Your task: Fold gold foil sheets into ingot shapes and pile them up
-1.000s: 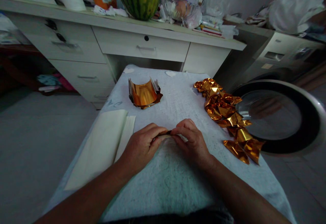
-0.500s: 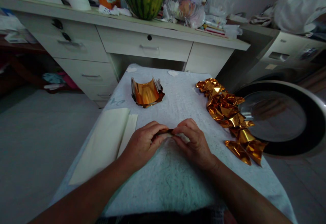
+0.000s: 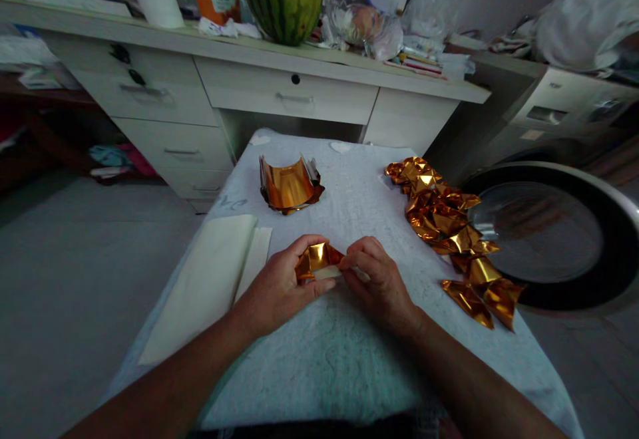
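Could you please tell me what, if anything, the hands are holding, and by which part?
A folded piece of gold foil: the left hand holds it by its left end, and the right hand pinches it at its right end.

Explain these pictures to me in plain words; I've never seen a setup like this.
There is no machine here: a person works with two bare hands, and one camera worn on the head looks forward and down at them. The left hand holds a bent piece of gold foil, and the right hand pinches its right end. A pale strip shows along the foil's lower edge; I can't tell what it is.

On the cloth-covered table lie pale sheets at the left, a curved stack of gold sheets farther back, and a heap of folded gold pieces at the right. Behind stands a counter with a cut watermelon on it.
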`<state>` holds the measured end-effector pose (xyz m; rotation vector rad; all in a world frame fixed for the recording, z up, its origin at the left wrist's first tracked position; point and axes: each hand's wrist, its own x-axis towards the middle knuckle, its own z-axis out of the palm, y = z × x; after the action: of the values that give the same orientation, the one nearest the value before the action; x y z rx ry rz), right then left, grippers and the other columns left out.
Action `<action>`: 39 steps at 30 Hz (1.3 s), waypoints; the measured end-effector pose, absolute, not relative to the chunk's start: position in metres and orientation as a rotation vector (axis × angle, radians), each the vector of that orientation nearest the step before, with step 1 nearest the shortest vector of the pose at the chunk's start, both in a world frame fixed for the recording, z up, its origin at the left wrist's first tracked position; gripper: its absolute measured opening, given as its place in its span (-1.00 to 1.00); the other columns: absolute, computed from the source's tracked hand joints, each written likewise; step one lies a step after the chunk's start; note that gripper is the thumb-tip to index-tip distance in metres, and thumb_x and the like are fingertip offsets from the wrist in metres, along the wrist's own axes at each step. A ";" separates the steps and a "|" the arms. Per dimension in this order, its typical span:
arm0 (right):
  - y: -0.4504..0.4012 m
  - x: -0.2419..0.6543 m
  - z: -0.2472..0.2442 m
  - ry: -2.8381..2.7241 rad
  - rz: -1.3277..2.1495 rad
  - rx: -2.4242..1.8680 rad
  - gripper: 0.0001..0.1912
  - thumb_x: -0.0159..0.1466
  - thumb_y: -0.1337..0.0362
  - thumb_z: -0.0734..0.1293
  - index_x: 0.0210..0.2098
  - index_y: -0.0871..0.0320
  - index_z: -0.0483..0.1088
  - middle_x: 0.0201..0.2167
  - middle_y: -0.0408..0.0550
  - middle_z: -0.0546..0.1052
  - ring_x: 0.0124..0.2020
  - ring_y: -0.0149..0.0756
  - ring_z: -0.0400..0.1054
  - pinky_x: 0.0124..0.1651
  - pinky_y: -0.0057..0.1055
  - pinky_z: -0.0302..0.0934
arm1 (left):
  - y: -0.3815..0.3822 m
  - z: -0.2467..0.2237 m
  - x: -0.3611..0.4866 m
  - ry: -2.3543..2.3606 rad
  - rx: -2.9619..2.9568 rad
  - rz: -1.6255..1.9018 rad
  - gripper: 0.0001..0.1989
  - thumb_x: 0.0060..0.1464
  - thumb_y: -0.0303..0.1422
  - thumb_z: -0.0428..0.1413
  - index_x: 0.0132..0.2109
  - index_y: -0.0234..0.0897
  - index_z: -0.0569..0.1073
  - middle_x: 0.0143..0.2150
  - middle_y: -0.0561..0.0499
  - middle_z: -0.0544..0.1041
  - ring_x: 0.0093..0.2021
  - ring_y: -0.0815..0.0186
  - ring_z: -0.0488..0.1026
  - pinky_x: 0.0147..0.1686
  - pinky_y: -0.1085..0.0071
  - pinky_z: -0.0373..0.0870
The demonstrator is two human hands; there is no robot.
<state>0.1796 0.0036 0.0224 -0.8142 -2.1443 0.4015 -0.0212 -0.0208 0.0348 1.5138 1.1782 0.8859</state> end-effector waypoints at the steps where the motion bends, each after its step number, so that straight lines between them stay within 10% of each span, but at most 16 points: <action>1: 0.004 0.180 0.022 -2.141 0.401 -0.806 -0.86 0.30 0.47 0.26 -0.25 0.10 0.37 -0.34 -0.10 0.37 -0.27 -0.33 0.26 -0.28 -0.41 0.18 | -0.021 0.035 -0.021 1.187 1.517 0.892 -0.55 0.07 -0.33 0.21 0.10 -0.17 0.31 -0.02 -0.01 0.52 -0.04 0.21 0.49 -0.09 0.32 0.44; 8: 0.006 0.180 0.023 -2.116 0.519 -0.794 -0.90 0.30 0.43 0.31 -0.26 0.10 0.41 -0.35 -0.11 0.41 -0.27 -0.32 0.29 -0.23 -0.37 0.19 | -0.022 0.035 -0.019 1.178 1.572 0.875 -0.77 0.12 -0.37 0.13 -0.05 -0.17 0.42 -0.17 0.06 0.56 -0.16 0.28 0.52 -0.16 0.37 0.43; 19: 0.006 0.178 0.021 -1.721 1.415 -0.940 -0.86 0.25 0.22 0.38 -0.27 0.13 0.36 -0.41 -0.18 0.42 -0.38 -0.41 0.29 -0.31 -0.45 0.18 | -0.025 0.031 -0.020 1.212 1.542 0.932 -0.62 0.08 -0.42 0.16 0.03 -0.10 0.25 -0.10 0.07 0.52 -0.13 0.29 0.50 -0.27 0.43 0.37; 26: 0.010 0.177 0.015 -1.495 1.538 -0.956 -0.73 0.19 0.10 0.44 -0.34 0.14 0.34 -0.50 -0.24 0.34 -0.51 -0.49 0.15 -0.46 -0.51 0.03 | -0.021 0.037 -0.026 1.367 1.684 0.931 -0.88 0.07 -0.36 0.15 -0.31 -0.21 0.33 -0.40 0.15 0.39 -0.40 0.38 0.36 -0.39 0.45 0.27; 39: 0.010 0.179 0.020 -1.336 1.687 -0.971 -0.67 0.13 0.09 0.49 -0.40 0.13 0.30 -0.64 -0.33 0.25 -0.67 -0.56 0.03 -0.62 -0.56 -0.09 | -0.016 0.038 -0.026 1.366 1.599 0.954 -0.90 0.06 -0.32 0.15 -0.35 -0.25 0.48 -0.36 0.06 0.51 -0.32 0.30 0.45 -0.30 0.37 0.33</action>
<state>0.1791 0.0096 0.0197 -0.9709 -1.3364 1.6869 -0.0264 -0.0161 0.0383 1.5990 1.3662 0.9540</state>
